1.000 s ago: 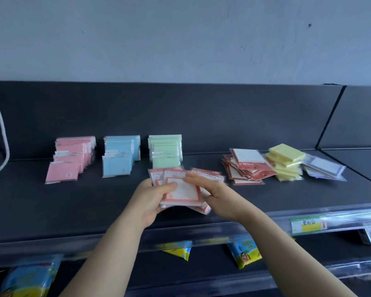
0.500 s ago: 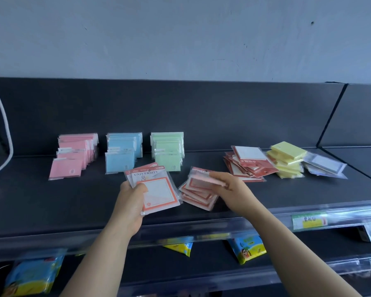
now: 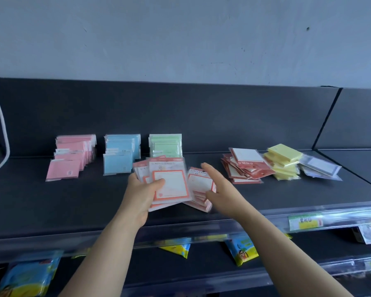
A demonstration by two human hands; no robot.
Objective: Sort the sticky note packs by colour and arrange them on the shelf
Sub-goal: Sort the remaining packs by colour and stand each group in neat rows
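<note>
Dark shelf [image 3: 51,200] ran across mid-frame. Sorted rows stood at its back, centre-left: pink packs [image 3: 73,159], blue packs [image 3: 120,157], green packs [image 3: 166,145], all leaning upright. Unsorted heaps lay mid-right: red-edged packs [image 3: 246,168], yellow pads [image 3: 284,161], clear-sleeved packs [image 3: 318,167] furthest right. L hand [image 3: 139,196], centre frame, gripped a fan of orange-bordered packs [image 3: 169,185], thumb across the top one. R hand [image 3: 221,189] was flat, fingers straight, holding nothing, at the right edge of a loose orange pile [image 3: 198,185] lying on the shelf just beside the fan; contact unclear thru blur.

Risks, prob.:
- Sleeves look slick, so the fan could slide out of the one-hand grip & drop past the front rail.
- The fan's top edge sat near the green row & could tip it.
- A R-hand sweep could scatter the loose pile.

Writing: "UNIVERSIT…" on orange pack headers. Barcodes on front pink & blue packs. Price tag [image 3: 304,221], lower right, too blurred to read.
</note>
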